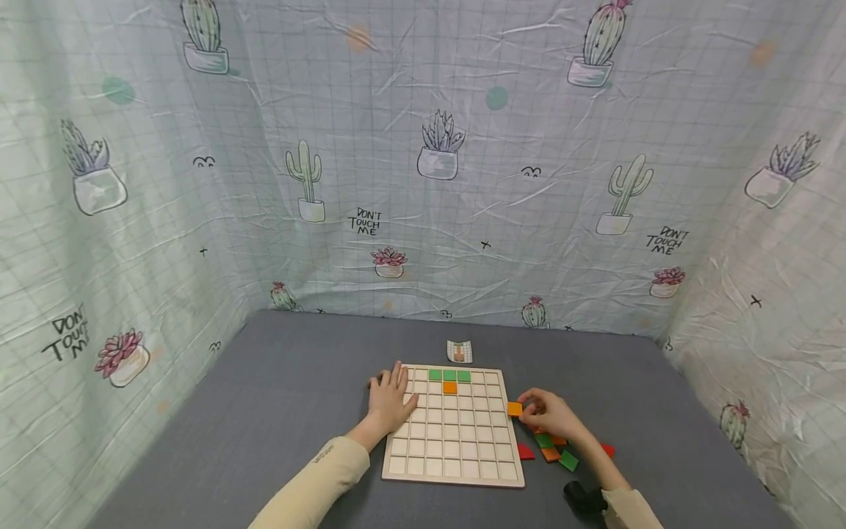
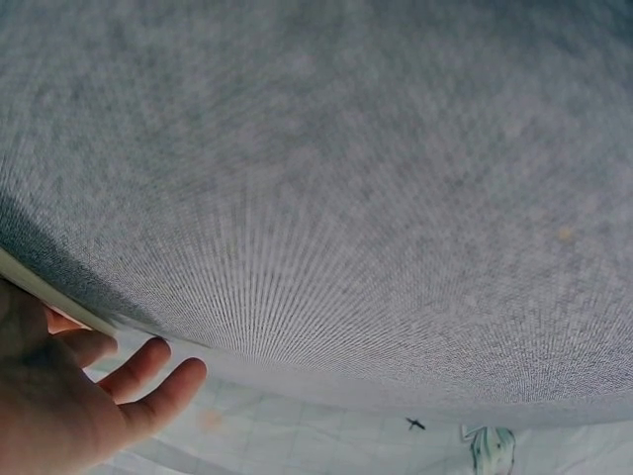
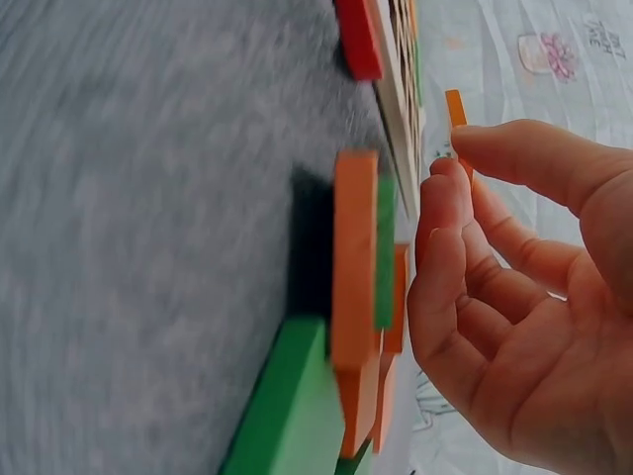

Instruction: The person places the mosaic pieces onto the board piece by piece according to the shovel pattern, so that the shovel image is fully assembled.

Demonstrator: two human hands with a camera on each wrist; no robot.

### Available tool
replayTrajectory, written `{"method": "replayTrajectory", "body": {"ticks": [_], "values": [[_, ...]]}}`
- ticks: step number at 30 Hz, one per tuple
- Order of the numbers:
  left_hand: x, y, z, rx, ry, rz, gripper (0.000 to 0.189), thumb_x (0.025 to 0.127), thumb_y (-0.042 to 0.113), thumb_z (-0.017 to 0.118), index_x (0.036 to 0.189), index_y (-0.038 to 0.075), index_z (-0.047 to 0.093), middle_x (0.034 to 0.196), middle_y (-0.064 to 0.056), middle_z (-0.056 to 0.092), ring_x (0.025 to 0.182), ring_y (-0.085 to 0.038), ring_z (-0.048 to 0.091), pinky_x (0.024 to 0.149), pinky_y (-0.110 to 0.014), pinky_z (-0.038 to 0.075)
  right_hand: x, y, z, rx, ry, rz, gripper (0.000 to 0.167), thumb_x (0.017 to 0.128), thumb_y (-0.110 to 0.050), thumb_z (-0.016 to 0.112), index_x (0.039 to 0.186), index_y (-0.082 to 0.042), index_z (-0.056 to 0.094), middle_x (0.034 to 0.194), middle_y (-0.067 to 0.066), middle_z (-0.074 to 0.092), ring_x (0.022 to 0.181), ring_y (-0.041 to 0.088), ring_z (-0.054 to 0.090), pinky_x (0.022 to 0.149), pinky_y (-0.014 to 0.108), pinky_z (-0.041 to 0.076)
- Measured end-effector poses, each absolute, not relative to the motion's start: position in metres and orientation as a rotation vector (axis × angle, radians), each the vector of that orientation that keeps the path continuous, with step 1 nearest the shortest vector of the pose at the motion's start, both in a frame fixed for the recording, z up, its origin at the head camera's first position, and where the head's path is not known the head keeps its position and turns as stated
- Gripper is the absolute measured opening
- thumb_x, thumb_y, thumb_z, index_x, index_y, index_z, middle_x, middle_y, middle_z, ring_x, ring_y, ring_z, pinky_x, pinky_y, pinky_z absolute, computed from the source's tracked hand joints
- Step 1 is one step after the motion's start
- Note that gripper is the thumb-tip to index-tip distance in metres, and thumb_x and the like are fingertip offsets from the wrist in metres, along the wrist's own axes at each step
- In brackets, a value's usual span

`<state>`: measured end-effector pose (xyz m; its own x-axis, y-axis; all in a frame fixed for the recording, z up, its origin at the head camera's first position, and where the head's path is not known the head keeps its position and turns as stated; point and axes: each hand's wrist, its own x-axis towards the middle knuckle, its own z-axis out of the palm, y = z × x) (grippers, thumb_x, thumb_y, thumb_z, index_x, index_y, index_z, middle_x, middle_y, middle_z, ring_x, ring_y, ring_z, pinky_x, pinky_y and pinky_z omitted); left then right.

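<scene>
A wooden grid board (image 1: 452,441) lies flat on the grey table. Several green tiles (image 1: 450,375) sit side by side in its top row, with one orange tile (image 1: 450,387) just under the middle one. My left hand (image 1: 388,402) rests on the board's upper left edge, fingers spread; the left wrist view shows its fingers (image 2: 163,386) past the edge. Between thumb and fingertips my right hand (image 1: 554,416) pinches another orange tile (image 1: 515,409), at the board's right edge. In the right wrist view that tile (image 3: 456,107) is seen edge-on, raised above the loose ones.
Loose green tiles (image 1: 568,461), orange tiles (image 1: 550,455) and red tiles (image 1: 526,452) lie right of the board, some overlapping, partly under my right hand. A small picture card (image 1: 459,352) lies behind the board. Cactus-printed cloth (image 1: 489,279) encloses the table's back and sides.
</scene>
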<state>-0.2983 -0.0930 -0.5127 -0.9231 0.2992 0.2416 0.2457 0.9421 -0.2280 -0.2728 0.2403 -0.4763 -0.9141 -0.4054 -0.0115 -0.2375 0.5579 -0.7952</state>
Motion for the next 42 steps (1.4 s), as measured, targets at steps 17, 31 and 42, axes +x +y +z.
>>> {"method": "replayTrajectory", "body": {"ticks": [17,31,42], "values": [[-0.291,-0.091,-0.501,-0.406,-2.867,0.238,0.061,0.091,0.051,0.034,0.137,0.01,0.037,0.142,-0.009,0.036,0.108,-0.031,0.043,0.076,-0.048,0.036,-0.273,0.211,-0.474,-0.606,2.539,-1.338,0.028,0.082,-0.008,0.06,0.107,0.004,0.054,0.078,0.015,0.061,0.054,0.014,0.052,0.046,0.03,0.045],[-0.305,-0.094,-0.523,-0.397,-2.791,0.304,0.065,0.094,0.053,0.018,0.142,0.011,0.025,0.148,-0.009,0.024,0.108,-0.031,0.041,0.074,-0.05,0.033,-0.28,0.182,-0.471,-0.535,2.5,-1.343,0.03,0.078,-0.011,0.066,0.103,0.002,0.055,0.077,0.011,0.06,0.05,0.012,0.047,0.044,0.027,0.042],[-0.288,-0.09,-0.494,-0.399,-2.884,0.239,0.06,0.091,0.05,0.035,0.136,0.01,0.038,0.142,-0.008,0.036,0.108,-0.031,0.043,0.075,-0.048,0.035,-0.29,0.164,-0.467,-0.462,2.43,-1.362,0.027,0.077,-0.007,0.065,0.1,0.004,0.055,0.072,0.008,0.059,0.054,0.014,0.053,0.048,0.028,0.043]]}}
